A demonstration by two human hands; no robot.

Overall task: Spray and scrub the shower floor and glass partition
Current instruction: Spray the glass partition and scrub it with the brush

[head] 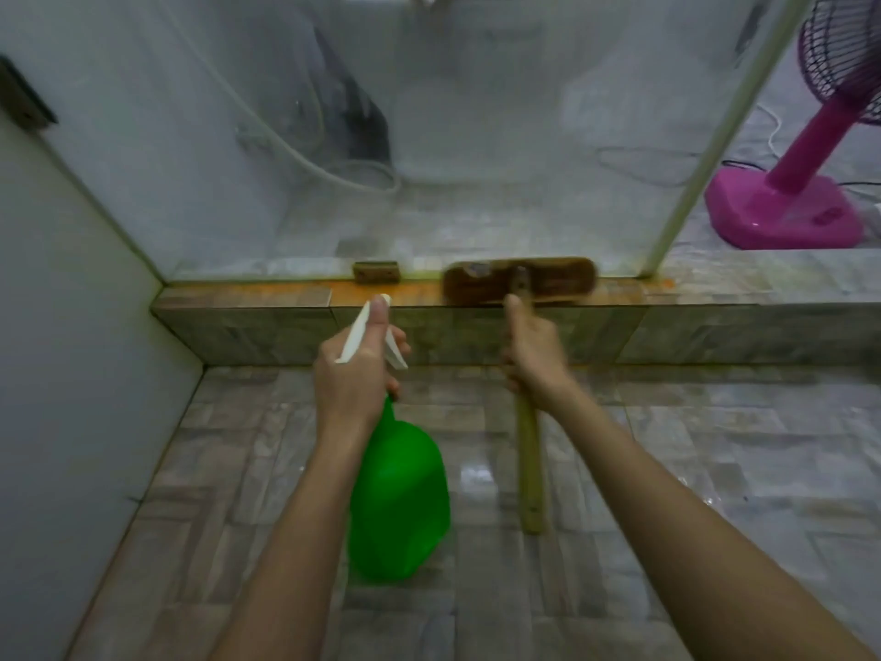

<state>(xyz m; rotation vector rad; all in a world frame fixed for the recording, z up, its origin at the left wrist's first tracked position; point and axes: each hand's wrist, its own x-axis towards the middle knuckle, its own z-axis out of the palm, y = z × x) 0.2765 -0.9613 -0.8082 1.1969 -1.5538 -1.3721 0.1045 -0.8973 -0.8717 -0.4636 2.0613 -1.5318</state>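
My left hand grips the white trigger head of a green spray bottle, nozzle aimed at the glass partition. My right hand clenches the wooden brush, its handle running towards me, bristle head lying across the orange-stained tiled curb at the glass's foot, above the wet tiled floor.

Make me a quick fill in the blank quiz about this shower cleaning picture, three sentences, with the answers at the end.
1. The left hand holds a spray bottle whose body is ____.
2. The right hand grips the wooden handle of a ____, whose head rests on the tiled ledge.
3. Beyond the glass partition stands a pink ____.

Answers: green; scrub brush; fan
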